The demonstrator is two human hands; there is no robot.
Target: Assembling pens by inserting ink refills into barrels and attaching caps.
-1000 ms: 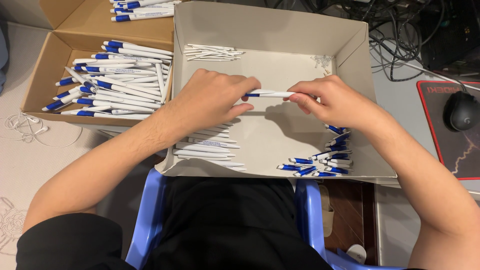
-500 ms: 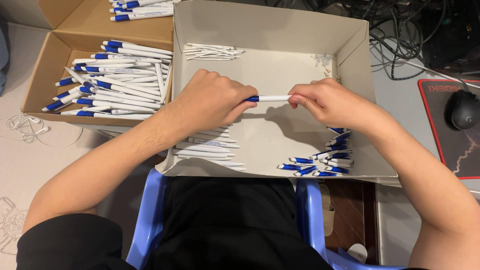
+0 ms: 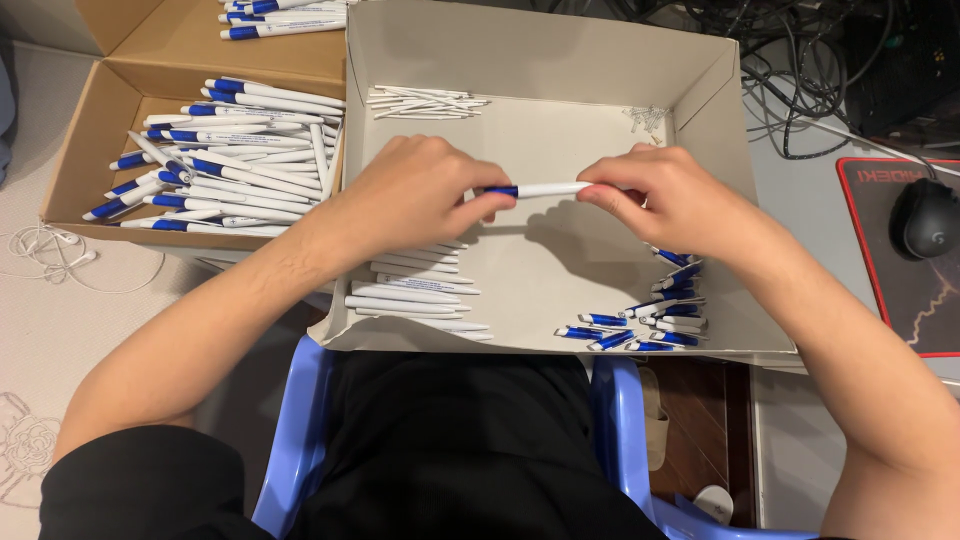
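Both hands hold one white and blue pen (image 3: 540, 189) level above a shallow white cardboard box (image 3: 700, 90). My left hand (image 3: 425, 195) grips its blue end and my right hand (image 3: 660, 195) pinches its white end. Under my left wrist lie several white pen barrels (image 3: 410, 295). Blue pen parts (image 3: 645, 325) are heaped at the box's near right corner. Thin white refills (image 3: 425, 102) lie at the far left of the box, and small springs (image 3: 645, 118) at the far right.
A brown cardboard box (image 3: 90, 150) to the left holds several finished white and blue pens (image 3: 235, 165). A mouse (image 3: 925, 218) sits on a red-edged pad (image 3: 915, 300) at right, cables (image 3: 790, 90) behind. White earphones (image 3: 45, 250) lie at left. I sit on a blue plastic chair (image 3: 300, 440).
The hands have drawn closer together along the pen, so less of the pen shows between them than a second ago.
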